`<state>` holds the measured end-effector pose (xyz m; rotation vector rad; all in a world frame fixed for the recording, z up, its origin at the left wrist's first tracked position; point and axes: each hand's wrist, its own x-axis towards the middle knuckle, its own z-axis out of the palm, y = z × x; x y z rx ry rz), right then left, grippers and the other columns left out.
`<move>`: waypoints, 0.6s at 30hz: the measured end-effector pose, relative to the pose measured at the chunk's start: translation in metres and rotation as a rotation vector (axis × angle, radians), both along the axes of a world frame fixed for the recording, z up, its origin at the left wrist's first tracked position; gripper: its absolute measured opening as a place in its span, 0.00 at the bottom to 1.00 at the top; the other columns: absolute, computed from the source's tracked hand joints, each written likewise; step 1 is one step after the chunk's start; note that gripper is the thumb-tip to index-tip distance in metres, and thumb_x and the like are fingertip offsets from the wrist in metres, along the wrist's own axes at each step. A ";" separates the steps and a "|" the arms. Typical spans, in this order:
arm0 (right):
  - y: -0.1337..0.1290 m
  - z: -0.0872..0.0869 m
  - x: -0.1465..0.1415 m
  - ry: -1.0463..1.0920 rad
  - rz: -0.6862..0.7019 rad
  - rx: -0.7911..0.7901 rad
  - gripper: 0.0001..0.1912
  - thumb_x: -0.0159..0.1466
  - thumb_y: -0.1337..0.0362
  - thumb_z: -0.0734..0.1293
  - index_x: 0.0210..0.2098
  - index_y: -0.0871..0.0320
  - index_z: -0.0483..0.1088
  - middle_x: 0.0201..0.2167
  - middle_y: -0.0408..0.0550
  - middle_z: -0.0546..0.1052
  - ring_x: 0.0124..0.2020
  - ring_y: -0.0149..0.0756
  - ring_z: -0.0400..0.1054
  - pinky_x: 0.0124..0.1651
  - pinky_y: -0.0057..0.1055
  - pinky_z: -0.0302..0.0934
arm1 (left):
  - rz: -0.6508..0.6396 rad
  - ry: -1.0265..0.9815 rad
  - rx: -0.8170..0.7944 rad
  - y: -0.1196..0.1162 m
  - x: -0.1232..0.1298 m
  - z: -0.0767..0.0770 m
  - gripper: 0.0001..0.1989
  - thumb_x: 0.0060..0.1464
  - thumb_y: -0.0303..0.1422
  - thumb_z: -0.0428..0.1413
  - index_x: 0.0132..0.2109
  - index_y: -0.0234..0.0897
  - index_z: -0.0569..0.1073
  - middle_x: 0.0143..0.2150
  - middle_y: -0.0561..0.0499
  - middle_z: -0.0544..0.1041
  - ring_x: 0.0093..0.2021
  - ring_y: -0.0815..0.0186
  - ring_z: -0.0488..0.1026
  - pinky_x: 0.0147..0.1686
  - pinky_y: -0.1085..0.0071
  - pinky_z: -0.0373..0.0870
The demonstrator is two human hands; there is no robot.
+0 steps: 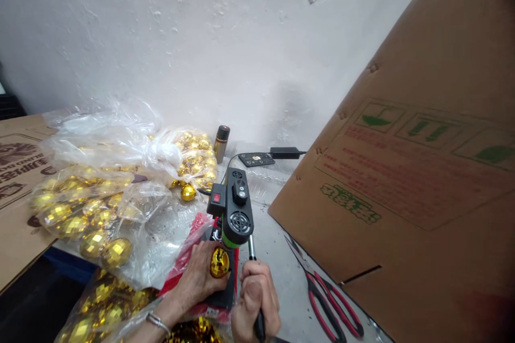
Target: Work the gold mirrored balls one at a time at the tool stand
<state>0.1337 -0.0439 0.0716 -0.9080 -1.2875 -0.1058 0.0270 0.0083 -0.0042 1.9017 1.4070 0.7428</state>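
Note:
My left hand [201, 276], with a bracelet at the wrist, pinches a gold faceted ball [219, 263] between thumb and fingers. The ball is just below the round head of a small black bench machine [238, 209], which has a green band, vent grilles and a red switch. My right hand [256, 300] is wrapped around a lever handle [260, 327]; its metal rod [251, 247] runs up beside the machine. Red plastic [177, 273] lies under the machine's base. The machine partly hides the ball's top, so I cannot tell whether they touch.
Clear bags of gold balls [80, 214] spread along the left, and one loose ball [188, 192] lies beside them. Red-handled scissors [325, 300] are at right, before a large cardboard box [402, 182]. Behind stand a spray can [221, 143] and a power adapter [285, 152].

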 end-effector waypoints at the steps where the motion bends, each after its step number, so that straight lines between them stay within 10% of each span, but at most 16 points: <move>1: 0.000 -0.002 0.000 0.002 -0.004 0.018 0.18 0.76 0.70 0.57 0.29 0.53 0.62 0.25 0.39 0.66 0.24 0.29 0.61 0.28 0.31 0.53 | -0.003 0.000 -0.001 0.000 0.000 0.001 0.23 0.48 0.35 0.67 0.52 0.37 0.76 0.50 0.42 0.80 0.52 0.45 0.76 0.57 0.49 0.69; 18: 0.004 -0.015 0.000 0.012 -0.015 0.043 0.17 0.77 0.71 0.56 0.31 0.54 0.63 0.25 0.39 0.67 0.25 0.30 0.64 0.30 0.31 0.57 | 0.013 -0.019 0.080 0.002 0.000 -0.011 0.23 0.48 0.36 0.68 0.52 0.40 0.77 0.47 0.44 0.82 0.48 0.47 0.77 0.51 0.52 0.73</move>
